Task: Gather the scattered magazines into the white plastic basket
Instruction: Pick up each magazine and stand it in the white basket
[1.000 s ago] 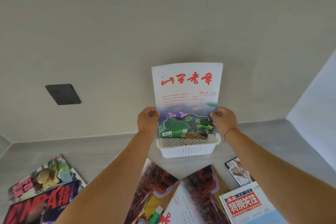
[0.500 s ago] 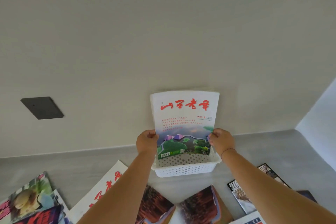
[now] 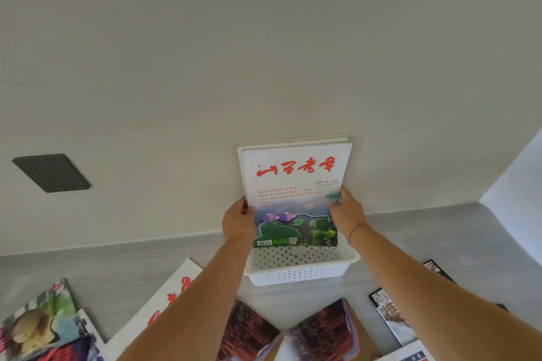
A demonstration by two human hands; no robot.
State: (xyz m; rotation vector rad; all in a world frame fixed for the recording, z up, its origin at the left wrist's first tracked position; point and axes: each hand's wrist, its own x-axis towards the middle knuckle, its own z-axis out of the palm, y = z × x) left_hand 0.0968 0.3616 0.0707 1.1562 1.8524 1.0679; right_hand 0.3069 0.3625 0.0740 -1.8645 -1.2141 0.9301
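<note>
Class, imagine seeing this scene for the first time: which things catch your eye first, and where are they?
A white magazine with red lettering stands upright in the white basket against the wall, held by the left hand and right hand. More magazines lie scattered on the grey surface in front.

Held magazine [image 3: 296,193]: white cover, red brush title and red text lines, lower part a green-and-purple landscape picture with a green strip at the bottom; basket [image 3: 299,272] white with rows of round holes. Counter [image 3: 440,240] pale grey, wall [image 3: 264,53] off-white, wall plate [image 3: 51,173] dark grey. Loose magazines: white with red characters [image 3: 164,305], dark red-brown covers [image 3: 249,331], black-and-white one [image 3: 387,313], and a green-yellow cover, possibly a portrait [image 3: 38,322].
</note>
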